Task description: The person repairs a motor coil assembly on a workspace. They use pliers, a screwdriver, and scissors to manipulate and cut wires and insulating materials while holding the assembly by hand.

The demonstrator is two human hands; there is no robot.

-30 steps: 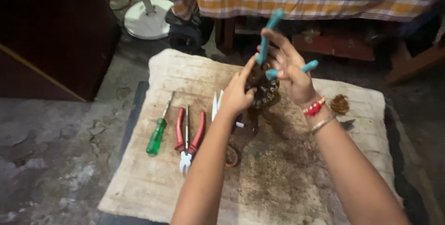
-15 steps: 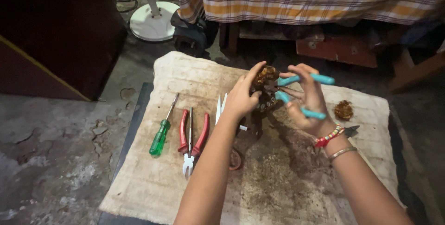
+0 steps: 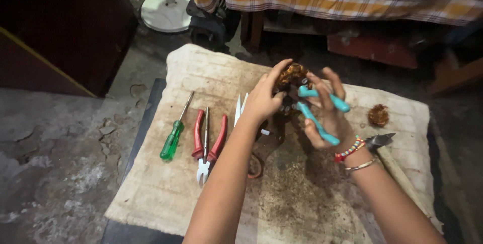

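Rusty brown wire clump (image 3: 292, 74) at frame centre, pinched by left hand (image 3: 261, 100); right hand (image 3: 327, 118) clenched round teal-handled pliers (image 3: 317, 110) touching it. Green screwdriver (image 3: 173, 136), red pliers (image 3: 207, 141) left on cloth (image 3: 151, 188).

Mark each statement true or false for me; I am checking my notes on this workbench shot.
1. The right hand grips teal-handled pliers. True.
2. The left hand rests flat on the cloth. False: it is raised, holding a rusty brown part.
3. A green-handled screwdriver lies left of the red-handled pliers. True.
4. The red-handled pliers are in a hand. False: they lie on the cloth.
5. A hammer lies by the right wrist. True.
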